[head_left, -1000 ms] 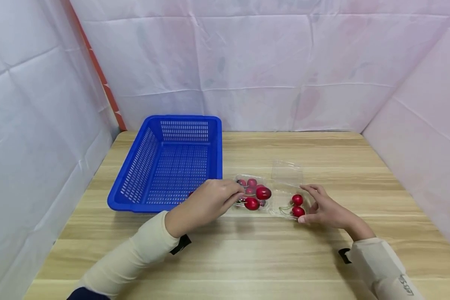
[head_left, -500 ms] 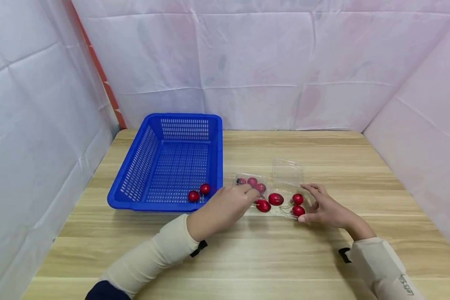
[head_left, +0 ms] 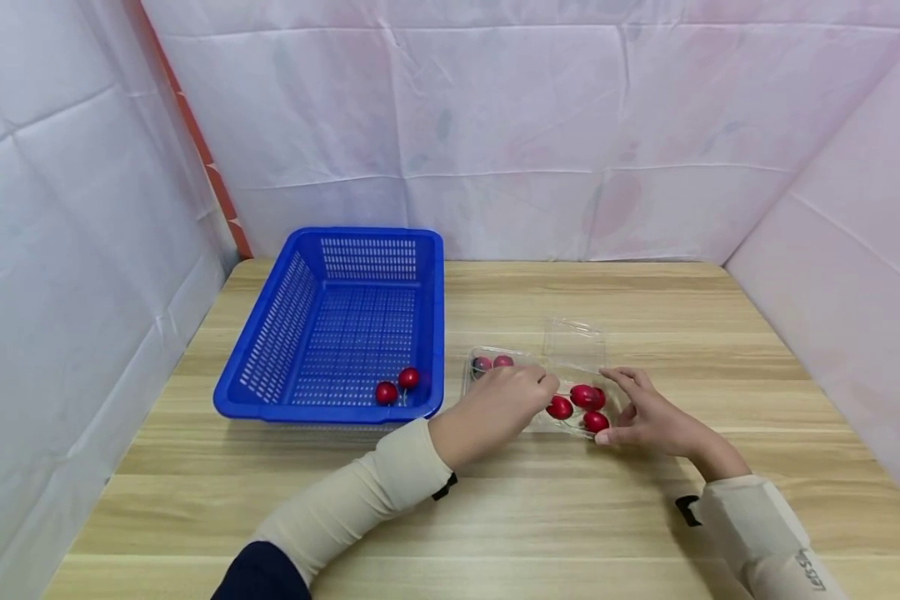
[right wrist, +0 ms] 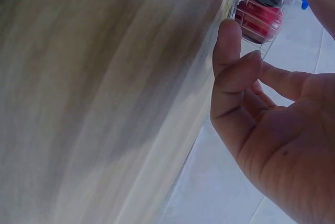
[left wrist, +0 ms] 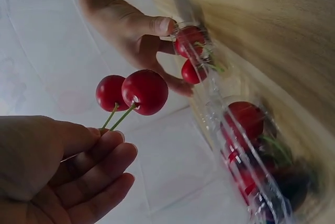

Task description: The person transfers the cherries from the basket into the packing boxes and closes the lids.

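Note:
My left hand (head_left: 495,412) pinches the thin green stems of a pair of red cherries (left wrist: 145,92) between thumb and fingertips. These cherries hang over the right-hand clear plastic box (head_left: 573,343), whose lid stands open at the back. Inside that box lies another pair of cherries (head_left: 596,422) with joined stems. My right hand (head_left: 652,421) holds the box at its right end, thumb at the front corner and a finger at the back. Partly behind my left hand is a second clear box with several dark red cherries (head_left: 502,362) in it.
A blue slotted plastic basket (head_left: 225,402) stands at the left of the wooden table (head_left: 450,517). Two cherries (head_left: 397,386) lie in its near right corner. White cloth walls (head_left: 495,108) close off the back and sides.
My left hand has carried the pair of cherries rightward from beside the basket, across the left box to the right one. My right hand has stayed at the right box's end.

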{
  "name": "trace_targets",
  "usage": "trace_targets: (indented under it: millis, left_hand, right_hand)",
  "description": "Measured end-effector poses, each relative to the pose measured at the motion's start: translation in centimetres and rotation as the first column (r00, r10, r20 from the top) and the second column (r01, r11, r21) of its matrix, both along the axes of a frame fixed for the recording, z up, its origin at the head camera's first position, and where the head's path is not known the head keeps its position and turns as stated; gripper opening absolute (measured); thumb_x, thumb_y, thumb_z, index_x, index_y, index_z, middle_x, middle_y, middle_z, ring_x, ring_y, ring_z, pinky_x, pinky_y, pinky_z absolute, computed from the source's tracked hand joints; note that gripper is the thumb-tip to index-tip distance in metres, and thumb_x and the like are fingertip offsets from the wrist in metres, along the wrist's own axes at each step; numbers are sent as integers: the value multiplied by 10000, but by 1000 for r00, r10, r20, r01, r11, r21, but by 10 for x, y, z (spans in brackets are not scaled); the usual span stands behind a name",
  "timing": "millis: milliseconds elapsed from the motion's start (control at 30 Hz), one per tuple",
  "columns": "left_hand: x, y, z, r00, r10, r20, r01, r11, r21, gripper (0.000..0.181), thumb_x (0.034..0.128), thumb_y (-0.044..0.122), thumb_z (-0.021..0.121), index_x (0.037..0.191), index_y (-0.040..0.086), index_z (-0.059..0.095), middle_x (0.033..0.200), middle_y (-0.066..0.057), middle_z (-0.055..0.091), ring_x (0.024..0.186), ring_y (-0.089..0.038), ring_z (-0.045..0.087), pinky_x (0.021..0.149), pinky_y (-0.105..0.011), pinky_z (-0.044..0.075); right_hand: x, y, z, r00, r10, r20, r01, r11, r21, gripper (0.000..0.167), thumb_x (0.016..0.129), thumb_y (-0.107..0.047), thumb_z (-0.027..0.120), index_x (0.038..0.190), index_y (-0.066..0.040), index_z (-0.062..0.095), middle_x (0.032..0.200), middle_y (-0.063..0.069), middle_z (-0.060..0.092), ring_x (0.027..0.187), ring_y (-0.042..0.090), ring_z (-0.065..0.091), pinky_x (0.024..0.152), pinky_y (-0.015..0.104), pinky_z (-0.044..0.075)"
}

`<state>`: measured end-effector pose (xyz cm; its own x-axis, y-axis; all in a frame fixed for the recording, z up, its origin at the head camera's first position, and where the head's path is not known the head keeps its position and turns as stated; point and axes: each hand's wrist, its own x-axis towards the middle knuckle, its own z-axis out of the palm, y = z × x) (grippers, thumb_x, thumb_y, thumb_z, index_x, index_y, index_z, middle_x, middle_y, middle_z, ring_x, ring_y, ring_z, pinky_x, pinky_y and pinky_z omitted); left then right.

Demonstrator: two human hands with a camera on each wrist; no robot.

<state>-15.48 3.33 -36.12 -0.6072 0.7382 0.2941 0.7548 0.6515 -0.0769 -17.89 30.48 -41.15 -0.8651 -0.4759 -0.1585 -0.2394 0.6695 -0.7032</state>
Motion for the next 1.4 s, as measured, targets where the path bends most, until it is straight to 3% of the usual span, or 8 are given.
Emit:
trace_targets:
  millis: [267,467,700,933,1133,1400]
  left_hand:
    - [-10,18,-13,998,54,36,-52,997,-62,186,918,20,571,984,152,684,885,40,661,751,-102,619,557,-177,494]
    - [-19,25,-25,999,43,13,-43,997,-58,169,901,27,591,919,162,692,831,55,655,692,-92,610,529,-179,480]
    - [-25,33,-28,998,28,48,-24,996,-86,168,918,44,591,936,174,695,857,46,644,730,-78,584,575,-166,473]
    - [-32,42,-28,993,68,94,-58,993,-102,143,902,66,632,915,183,714,865,18,626,759,-93,551,598,-161,481]
    - [-42,52,-33,994,101,29,-96,987,-127,136,840,75,696,858,206,724,815,14,633,705,-109,547,610,-199,469]
    - [-46,58,-39,990,137,-26,-139,974,-177,140,875,121,674,898,241,744,846,26,673,721,-110,582,626,-221,487]
  right_hand:
    - [0,0,0,1000,9,-15,-9,1000,1,994,758,-259,814,1477,39,196,1414,300,152,746,175,555,660,231,486]
    - [0,1,0,1000,9,-12,-9,1000,-1,993,759,-258,814,1479,35,195,1417,296,146,744,170,549,658,233,485]
    - [1,0,1,1000,7,-9,-7,1000,0,985,765,-261,808,1477,35,195,1419,294,145,738,166,539,654,236,479]
    - [1,0,1,1000,12,-16,-12,1000,-2,972,770,-257,804,1475,39,202,1410,292,153,739,159,534,661,234,481]
    - [1,0,1,1000,4,-26,-4,1000,5,975,767,-263,807,1471,49,208,1409,286,162,747,154,531,665,236,479]
    - [1,1,-2,1000,0,-21,0,1000,4,978,768,-271,804,1472,51,207,1405,283,165,757,165,530,665,234,478]
